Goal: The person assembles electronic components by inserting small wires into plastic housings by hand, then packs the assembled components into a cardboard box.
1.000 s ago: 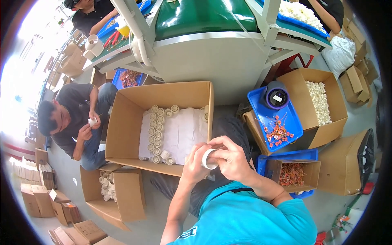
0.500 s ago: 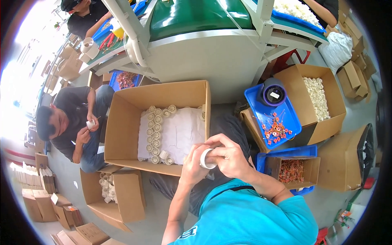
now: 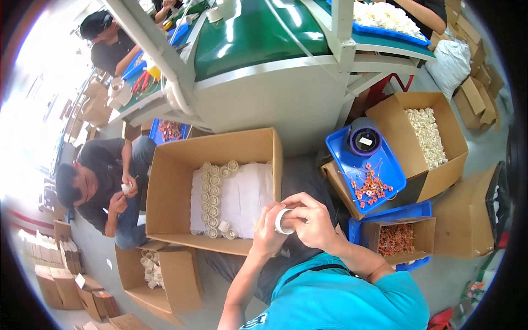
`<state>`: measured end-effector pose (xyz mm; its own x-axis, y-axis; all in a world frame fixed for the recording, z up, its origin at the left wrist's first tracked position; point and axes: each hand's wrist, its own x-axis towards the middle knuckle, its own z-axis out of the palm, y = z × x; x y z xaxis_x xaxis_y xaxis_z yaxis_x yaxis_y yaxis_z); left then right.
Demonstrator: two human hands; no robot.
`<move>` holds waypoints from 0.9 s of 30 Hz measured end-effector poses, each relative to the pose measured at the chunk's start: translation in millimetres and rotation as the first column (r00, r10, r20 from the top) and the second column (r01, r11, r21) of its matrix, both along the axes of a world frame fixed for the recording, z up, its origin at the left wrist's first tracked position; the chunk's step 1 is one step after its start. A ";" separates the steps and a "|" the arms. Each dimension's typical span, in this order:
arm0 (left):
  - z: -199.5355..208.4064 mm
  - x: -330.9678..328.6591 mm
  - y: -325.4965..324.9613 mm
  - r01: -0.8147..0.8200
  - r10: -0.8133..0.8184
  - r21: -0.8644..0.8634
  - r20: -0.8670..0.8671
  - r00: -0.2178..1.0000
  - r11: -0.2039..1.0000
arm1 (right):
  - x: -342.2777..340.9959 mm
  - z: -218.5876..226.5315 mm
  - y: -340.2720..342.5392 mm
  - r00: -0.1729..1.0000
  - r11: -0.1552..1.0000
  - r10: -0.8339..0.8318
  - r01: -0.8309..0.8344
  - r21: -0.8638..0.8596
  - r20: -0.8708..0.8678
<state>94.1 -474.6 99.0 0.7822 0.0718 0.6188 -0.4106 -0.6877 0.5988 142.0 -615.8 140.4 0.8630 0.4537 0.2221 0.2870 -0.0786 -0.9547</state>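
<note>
A worker's left hand and right hand were both closed around a small white ring-shaped part, held just above the near edge of a large open cardboard box. Inside that box, one column and part of a top row of like white rings lay on white paper, most of the sheet unfilled. To the right of the box, a blue tray held orange pieces; to its left, a seated co-worker handled a similar part.
</note>
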 end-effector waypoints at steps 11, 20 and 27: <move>28.6 85.7 -10.7 -0.019 0.023 0.148 -0.023 0.999 0.989 | 56.6 -10.9 -41.7 0.992 0.977 -0.120 0.112 0.180 0.033; 97.6 265.9 122.6 -0.275 0.293 -0.155 0.108 0.950 0.949 | 182.2 -77.8 -166.7 0.671 0.680 -0.694 0.730 -0.069 0.263; 136.9 383.0 190.9 -0.389 0.407 -0.128 0.166 0.898 0.912 | 256.2 -126.4 -200.2 0.778 0.774 -0.601 0.624 -0.111 0.184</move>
<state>477.1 -283.6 236.0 0.5485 0.4150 0.7259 -0.2231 -0.7641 0.6053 398.2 -816.0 14.0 0.9377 -0.1228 0.3250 0.2461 -0.4254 -0.8709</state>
